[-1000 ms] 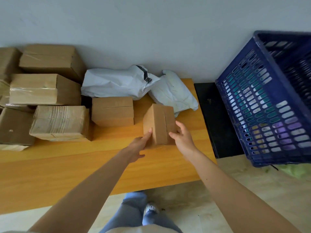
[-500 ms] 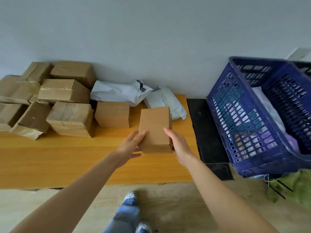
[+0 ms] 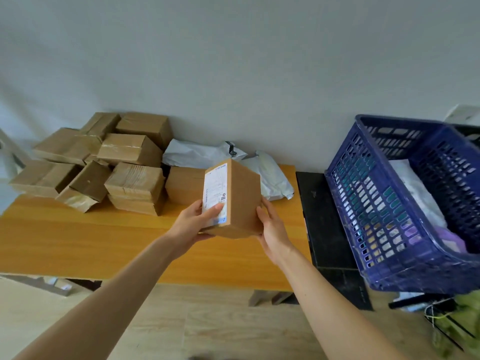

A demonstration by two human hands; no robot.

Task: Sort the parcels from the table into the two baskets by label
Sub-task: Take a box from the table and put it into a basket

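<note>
Both hands grip a small cardboard box [image 3: 233, 201] above the wooden surface [image 3: 78, 245]: the left hand [image 3: 193, 223] thumb on its white label [image 3: 215, 194], the right hand [image 3: 272, 229] flat against its side, left of the blue basket [image 3: 384, 203].

Both hands hold one cardboard parcel [image 3: 235, 201] above the wooden table [image 3: 104, 245], clear of its surface. The left hand [image 3: 193, 223] grips the labelled face, thumb lying across the white label [image 3: 215, 194]; print too small to read. The right hand [image 3: 272, 228] presses flat against the opposite side. The parcel is tilted, label turned toward the left. A heap of cardboard boxes [image 3: 104, 162] occupies the table's far left, with white poly mailers [image 3: 202, 154] against the wall behind the held parcel. A blue basket [image 3: 384, 203] stands to the right, tipped, containing white and purple bagged items.
</note>
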